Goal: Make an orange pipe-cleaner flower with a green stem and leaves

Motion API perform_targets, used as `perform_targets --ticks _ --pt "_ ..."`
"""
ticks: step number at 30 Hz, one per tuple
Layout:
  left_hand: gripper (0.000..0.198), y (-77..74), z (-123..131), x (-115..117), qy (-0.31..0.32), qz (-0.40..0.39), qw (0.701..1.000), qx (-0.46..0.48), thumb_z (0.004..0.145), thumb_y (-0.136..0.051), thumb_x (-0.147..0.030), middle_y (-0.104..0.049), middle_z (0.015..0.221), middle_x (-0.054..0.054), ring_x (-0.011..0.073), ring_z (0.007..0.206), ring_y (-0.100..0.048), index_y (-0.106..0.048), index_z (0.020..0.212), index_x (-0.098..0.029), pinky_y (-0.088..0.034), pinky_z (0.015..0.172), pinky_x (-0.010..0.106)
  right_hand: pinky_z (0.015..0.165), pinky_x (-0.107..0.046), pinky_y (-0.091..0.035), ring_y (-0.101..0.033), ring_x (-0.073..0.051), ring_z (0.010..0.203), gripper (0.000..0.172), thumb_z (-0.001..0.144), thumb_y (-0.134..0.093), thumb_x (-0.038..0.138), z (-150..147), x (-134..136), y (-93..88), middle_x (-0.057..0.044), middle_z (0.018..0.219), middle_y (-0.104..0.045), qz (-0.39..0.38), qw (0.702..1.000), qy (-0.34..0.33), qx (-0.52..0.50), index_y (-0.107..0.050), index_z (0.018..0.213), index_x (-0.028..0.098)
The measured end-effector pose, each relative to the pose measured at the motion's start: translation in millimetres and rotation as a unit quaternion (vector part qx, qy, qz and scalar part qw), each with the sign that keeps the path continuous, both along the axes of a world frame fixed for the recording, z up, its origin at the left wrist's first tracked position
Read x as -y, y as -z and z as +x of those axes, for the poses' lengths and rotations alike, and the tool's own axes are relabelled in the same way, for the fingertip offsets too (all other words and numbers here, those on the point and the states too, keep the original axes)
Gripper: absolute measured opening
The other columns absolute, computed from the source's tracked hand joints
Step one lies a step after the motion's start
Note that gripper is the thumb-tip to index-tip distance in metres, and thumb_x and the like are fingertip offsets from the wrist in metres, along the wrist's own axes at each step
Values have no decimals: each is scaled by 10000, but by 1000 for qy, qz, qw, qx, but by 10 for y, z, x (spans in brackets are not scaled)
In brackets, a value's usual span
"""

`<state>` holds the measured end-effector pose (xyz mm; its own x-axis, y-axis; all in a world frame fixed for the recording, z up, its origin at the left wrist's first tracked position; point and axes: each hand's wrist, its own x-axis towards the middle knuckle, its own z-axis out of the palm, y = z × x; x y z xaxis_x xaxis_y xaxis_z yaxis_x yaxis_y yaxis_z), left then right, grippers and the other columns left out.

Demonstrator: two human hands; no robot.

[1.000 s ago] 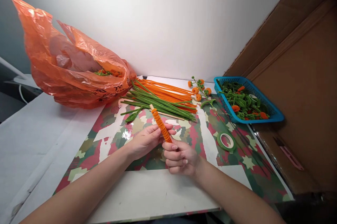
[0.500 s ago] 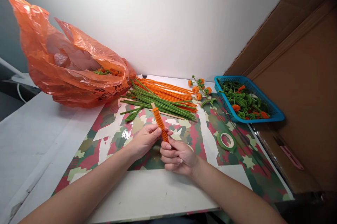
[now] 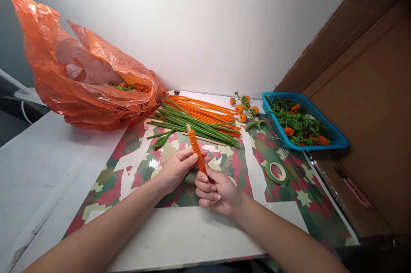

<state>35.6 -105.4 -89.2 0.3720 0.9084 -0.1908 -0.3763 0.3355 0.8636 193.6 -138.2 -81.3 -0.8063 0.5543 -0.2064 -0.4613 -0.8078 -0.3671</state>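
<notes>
An orange pipe cleaner (image 3: pixel 197 149) is coiled tightly around a thin wooden stick (image 3: pixel 189 128), whose bare tip shows at the top. My right hand (image 3: pixel 218 189) is closed around the lower end of the wrapped stick. My left hand (image 3: pixel 180 168) pinches the coil from the left side, thumb near its middle. Just beyond lie a bundle of green pipe cleaners (image 3: pixel 195 123) and orange pipe cleaners (image 3: pixel 205 110). A green leaf shape (image 3: pixel 163 139) and another wooden stick (image 3: pixel 208 139) rest beside them.
An orange plastic bag (image 3: pixel 96 93) stands at the left. A blue basket (image 3: pixel 340 142) with green and orange pieces sits at the right. Near it are a finished flower stem (image 3: pixel 243 110), green tape (image 3: pixel 269 172) and a pink-handled cutter (image 3: pixel 356 191). A cardboard wall (image 3: pixel 369 72) borders the right.
The wrapped stick has shifted very slightly to the right at its tip, and the coil looks more tightly gathered. Both hands keep their hold, with small finger movements.
</notes>
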Motion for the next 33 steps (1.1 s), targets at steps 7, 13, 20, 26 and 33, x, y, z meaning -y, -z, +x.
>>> perform_targets --ticks 7,13,20,26,33 --pt "365 -32 -2 10 -13 6 1000 17 627 -853 -449 -666 735 12 143 733 -622 -715 834 -182 -496 720 240 376 -158 -171 -91 -65 361 464 1044 -214 381 43 -47 28 100 445 -291 -26 997 -61 -39 -391 662 186" --pt "447 -4 -22 1 -23 28 998 -43 558 -862 -521 -673 710 26 162 676 -624 -663 739 -163 -489 670 268 370 -172 -159 -96 -70 350 487 1040 -187 386 39 -29 52 97 430 -269 -19 994 -95 -49 -344 620 194" --pt "399 -46 -12 4 -42 59 995 -68 568 -858 -491 -659 655 11 146 614 -582 -663 668 -158 -457 625 258 380 -170 -143 -105 -54 354 502 1020 -306 471 27 -19 48 106 429 -274 -16 997 -70 -8 -377 615 182" --pt "358 -63 -20 10 -57 75 991 -91 578 -860 -462 -642 631 -7 125 594 -552 -683 656 -160 -441 602 230 379 -168 -132 -98 -46 356 460 983 -431 480 -25 8 -2 118 418 -271 -1 999 -8 41 -428 640 173" --pt "488 -167 -29 -19 -125 65 990 -3 687 -768 -546 -731 907 73 175 765 -629 -723 1010 -183 -509 690 259 394 -170 -159 -111 -39 359 431 961 -473 478 5 -14 25 117 438 -298 -6 998 33 51 -427 657 176"
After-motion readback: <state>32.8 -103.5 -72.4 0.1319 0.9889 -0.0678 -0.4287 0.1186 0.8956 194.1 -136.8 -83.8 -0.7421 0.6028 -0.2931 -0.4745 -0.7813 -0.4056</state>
